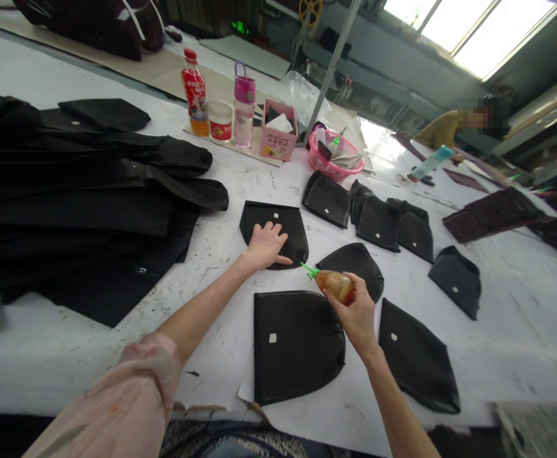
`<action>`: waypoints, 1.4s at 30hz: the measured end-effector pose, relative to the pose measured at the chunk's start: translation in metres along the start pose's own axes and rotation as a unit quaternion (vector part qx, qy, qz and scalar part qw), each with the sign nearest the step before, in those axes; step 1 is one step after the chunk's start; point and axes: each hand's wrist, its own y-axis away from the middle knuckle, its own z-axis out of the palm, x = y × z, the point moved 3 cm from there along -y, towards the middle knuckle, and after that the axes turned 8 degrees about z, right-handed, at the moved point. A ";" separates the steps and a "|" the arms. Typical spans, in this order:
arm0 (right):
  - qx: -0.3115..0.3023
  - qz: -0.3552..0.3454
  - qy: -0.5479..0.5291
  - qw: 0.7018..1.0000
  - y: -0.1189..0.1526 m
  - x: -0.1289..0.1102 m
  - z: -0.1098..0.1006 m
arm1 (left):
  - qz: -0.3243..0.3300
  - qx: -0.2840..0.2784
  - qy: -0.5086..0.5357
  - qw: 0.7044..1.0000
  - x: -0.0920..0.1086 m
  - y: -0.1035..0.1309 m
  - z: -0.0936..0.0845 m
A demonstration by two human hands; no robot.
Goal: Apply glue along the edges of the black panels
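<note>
My left hand (268, 245) lies with spread fingers on a black leather-like piece (288, 219), which has a small white tag and a rounded lower edge. In my right hand (357, 312) is a squeeze bottle (336, 286) of amber liquid, tilted so its green nozzle meets or nearly meets that piece's lower right edge. Whether liquid is coming out is too small to tell. Close by lie a larger black piece (297, 362) below the bottle, another black piece (355, 261) partly behind it, and a third black piece (416, 356) to the right of my right forearm.
A heap of black material (92, 191) covers the table's left side. Several more black pieces (378, 219) lie farther right. At the back stand a red-capped drink bottle (195, 95), a purple-lidded bottle (244, 108), a pink box (278, 137) and a pink basket (333, 166). Another person (443, 130) sits beyond.
</note>
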 end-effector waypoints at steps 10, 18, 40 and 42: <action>-0.023 0.048 -0.042 0.998 0.009 -0.004 0.008 | 0.003 0.002 0.009 1.000 -0.002 0.000 0.002; -0.021 0.063 -0.054 0.996 0.013 -0.004 0.010 | 0.022 -0.039 0.039 0.998 -0.012 0.001 -0.009; -0.023 0.060 -0.053 0.997 0.014 -0.008 0.017 | 0.035 -0.057 0.060 0.996 -0.026 0.003 -0.010; -0.025 0.059 -0.055 0.996 0.015 -0.009 0.019 | 0.036 -0.053 0.064 0.996 -0.026 0.002 -0.009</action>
